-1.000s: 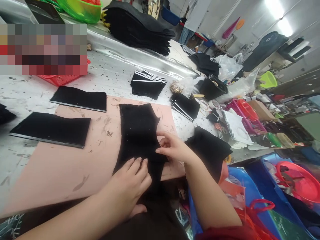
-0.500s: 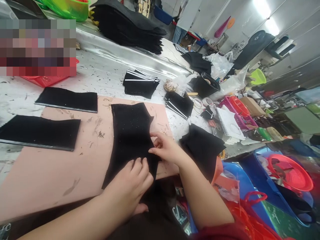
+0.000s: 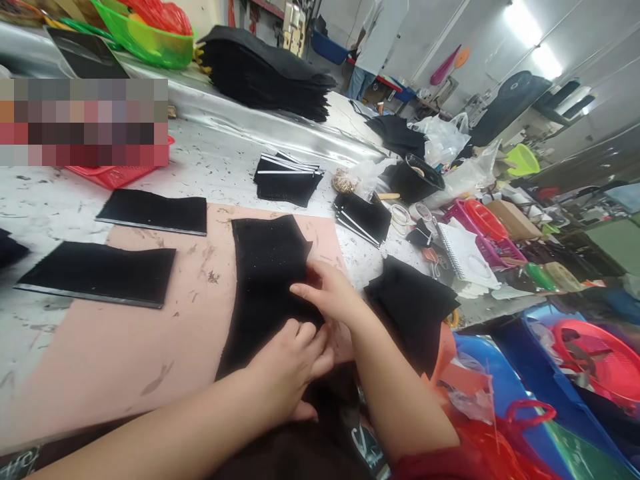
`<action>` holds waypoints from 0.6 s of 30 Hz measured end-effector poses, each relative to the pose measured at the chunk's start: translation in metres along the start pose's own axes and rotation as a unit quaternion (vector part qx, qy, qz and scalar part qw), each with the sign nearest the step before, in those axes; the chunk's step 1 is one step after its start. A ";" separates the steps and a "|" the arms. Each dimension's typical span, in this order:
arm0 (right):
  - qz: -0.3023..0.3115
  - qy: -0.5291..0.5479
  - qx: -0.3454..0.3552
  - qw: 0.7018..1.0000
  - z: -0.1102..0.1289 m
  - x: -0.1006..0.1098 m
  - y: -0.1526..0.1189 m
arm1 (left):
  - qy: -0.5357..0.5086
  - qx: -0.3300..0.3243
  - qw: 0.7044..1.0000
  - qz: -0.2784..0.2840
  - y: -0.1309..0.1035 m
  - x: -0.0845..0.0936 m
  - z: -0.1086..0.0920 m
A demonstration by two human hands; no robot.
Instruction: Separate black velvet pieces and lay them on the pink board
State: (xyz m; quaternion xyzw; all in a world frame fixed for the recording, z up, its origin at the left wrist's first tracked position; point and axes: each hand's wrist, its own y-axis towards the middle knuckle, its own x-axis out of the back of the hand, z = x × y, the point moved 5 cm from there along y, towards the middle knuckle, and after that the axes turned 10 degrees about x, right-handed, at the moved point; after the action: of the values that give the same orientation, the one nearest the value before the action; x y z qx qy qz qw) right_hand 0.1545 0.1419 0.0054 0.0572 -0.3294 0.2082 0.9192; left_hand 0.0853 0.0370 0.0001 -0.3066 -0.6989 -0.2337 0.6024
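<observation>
A long piece of black fabric (image 3: 267,270) lies on a pink mat (image 3: 150,340) at the table's front edge. My left hand (image 3: 293,363) curls its fingers on the near end of this fabric, pinching it. Beside it, my right hand (image 3: 327,293) presses on the fabric's right edge, fingers closed on the cloth. The two hands touch each other over the fabric's lower right part. The near end of the cloth is hidden under my hands.
Two black fabric-covered strips (image 3: 100,273) (image 3: 155,212) lie left of the mat. Stacks of black pieces (image 3: 287,179) (image 3: 364,217) and a loose black pile (image 3: 413,307) sit to the right. A tall black stack (image 3: 270,73), red basket (image 3: 113,175) and cluttered tubs (image 3: 590,363) surround the work area.
My left hand went from lying flat on the fabric to curling its fingers and pinching it. My right hand shifted slightly left along the fabric's edge, closer to the left hand.
</observation>
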 end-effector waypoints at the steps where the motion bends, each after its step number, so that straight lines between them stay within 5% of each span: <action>1: -0.020 0.047 0.000 0.999 0.002 -0.003 0.005 | -0.044 0.002 0.999 -0.008 -0.002 0.005 0.004; 3: -0.049 0.165 0.001 0.985 0.008 -0.009 0.013 | -0.176 0.039 0.983 -0.044 -0.011 0.017 0.020; 5: -0.058 0.296 0.005 0.953 0.015 -0.013 0.014 | -0.331 0.176 0.917 -0.136 -0.028 0.028 0.051; 6: -0.055 0.353 0.008 0.934 0.018 -0.014 0.013 | -0.408 0.269 0.851 -0.194 -0.040 0.030 0.070; 8: -0.047 0.431 0.015 0.901 0.025 -0.013 0.006 | -0.568 0.415 0.660 -0.263 -0.063 0.023 0.098; 10: -0.023 0.468 0.022 0.883 0.032 -0.013 -0.003 | -0.702 0.444 0.503 -0.239 -0.068 0.013 0.107; 11: -0.007 0.475 0.021 0.880 0.036 -0.015 -0.007 | -0.744 0.432 0.464 -0.213 -0.065 0.012 0.107; 13: 0.026 0.469 0.007 0.883 0.043 -0.020 -0.016 | -0.780 0.402 0.435 -0.204 -0.059 0.015 0.107; 16: 0.029 0.406 -0.027 0.913 0.041 -0.024 -0.025 | -0.784 0.345 0.422 -0.298 -0.064 0.031 0.111; 18: 0.004 0.323 -0.038 0.946 0.024 -0.020 -0.031 | -0.750 0.330 0.439 -0.369 -0.083 0.048 0.119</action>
State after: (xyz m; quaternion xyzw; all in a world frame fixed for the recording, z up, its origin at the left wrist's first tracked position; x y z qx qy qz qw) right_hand 0.1400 0.1015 0.0125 -0.0492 -0.0228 0.2069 0.9769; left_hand -0.0609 0.0681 0.0312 0.1476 -0.9486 0.1357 -0.2448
